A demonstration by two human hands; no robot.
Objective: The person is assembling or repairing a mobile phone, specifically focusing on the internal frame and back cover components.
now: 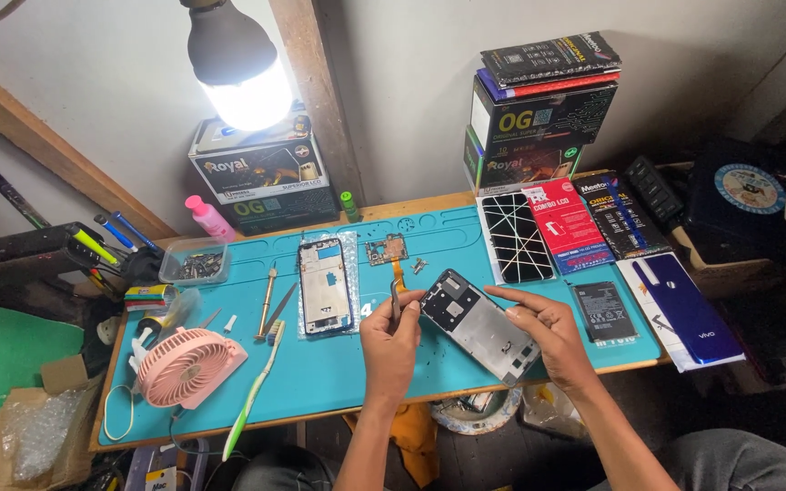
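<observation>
I see the opened phone body point(479, 325), a grey frame with its inner parts showing, lying tilted on the blue work mat point(338, 364) between the two hands. My right hand point(549, 332) rests on its right edge, the fingers curled loosely around the frame and the index finger stretched along the top side. My left hand point(390, 341) is just to the left of the frame and its fingers are pressed together around thin metal tweezers point(396, 296), which point upward (I cannot tell if the tips hold anything).

Beyond the left hand lies a second phone frame point(325, 285) on a clear plastic sheet, and near it a small circuit board point(387, 249) with an orange flex cable. Further left of that hand are a screwdriver point(267, 301), a green toothbrush point(252, 393) and a pink hand fan point(188, 366). Just past the right hand a flat black battery point(601, 310) sits, and beside it a blue phone back cover point(684, 307).
</observation>
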